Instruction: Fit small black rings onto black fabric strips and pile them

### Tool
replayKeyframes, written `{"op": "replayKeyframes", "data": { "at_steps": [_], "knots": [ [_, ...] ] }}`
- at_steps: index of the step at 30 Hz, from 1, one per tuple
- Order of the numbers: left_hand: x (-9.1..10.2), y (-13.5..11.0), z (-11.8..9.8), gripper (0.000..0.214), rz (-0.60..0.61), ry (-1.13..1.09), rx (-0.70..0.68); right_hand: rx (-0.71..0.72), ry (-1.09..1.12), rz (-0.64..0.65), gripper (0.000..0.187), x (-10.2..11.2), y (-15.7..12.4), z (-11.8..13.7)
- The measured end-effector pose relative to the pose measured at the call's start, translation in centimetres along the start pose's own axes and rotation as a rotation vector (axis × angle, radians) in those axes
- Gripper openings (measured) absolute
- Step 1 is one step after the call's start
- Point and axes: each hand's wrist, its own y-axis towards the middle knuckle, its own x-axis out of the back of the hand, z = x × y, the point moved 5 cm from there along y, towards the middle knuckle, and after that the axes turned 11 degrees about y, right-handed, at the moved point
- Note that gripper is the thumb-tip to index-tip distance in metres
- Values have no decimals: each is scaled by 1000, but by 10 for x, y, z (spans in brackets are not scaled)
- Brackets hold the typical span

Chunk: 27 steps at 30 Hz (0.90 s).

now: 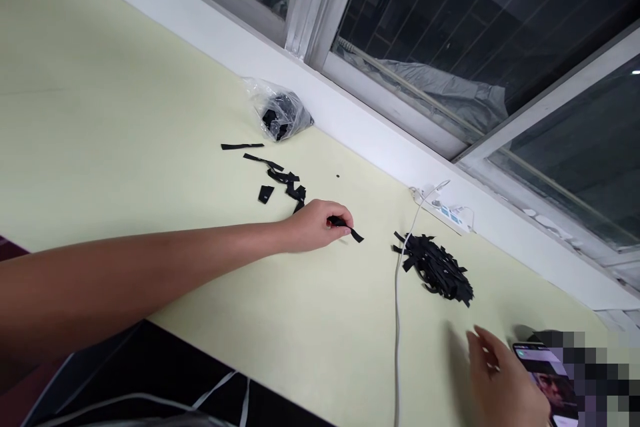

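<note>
My left hand (pixel 317 227) reaches across from the left, its fingers closed on a black fabric strip (pixel 357 235) that sticks out past the fingertips. Just behind it, more black strips (pixel 283 177) and a short black piece (pixel 266 194) with a small pale mark lie loose on the table. At the lower right my right hand (pixel 507 383) hovers over the tabletop, slightly blurred, its thumb and fingers bent and a little apart. Nothing shows between them. A heap of black strips (pixel 440 270) lies between the two hands, touched by neither.
A clear plastic bag (pixel 283 113) of black pieces stands against the wall ledge. One white cable (pixel 397 320) runs over the pale yellow table (pixel 125 133) beside the heap, from a power strip (pixel 450 213). A lit phone (pixel 550 373) leans beside my right hand.
</note>
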Motion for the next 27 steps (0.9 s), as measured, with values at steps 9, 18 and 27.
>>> {"op": "replayKeyframes", "data": {
  "at_steps": [9, 18, 27],
  "knots": [
    [-12, -12, -19, 13, 177, -69, -117, 121, 1093, 364, 42, -64, 10, 219],
    [-13, -5, -2, 12, 120, -62, -15, 34, 1191, 574, 38, -111, -12, 220],
    [-5, 0, 3, 12, 63, -64, 63, 49, 1183, 626, 41, -116, -13, 219]
  ]
}}
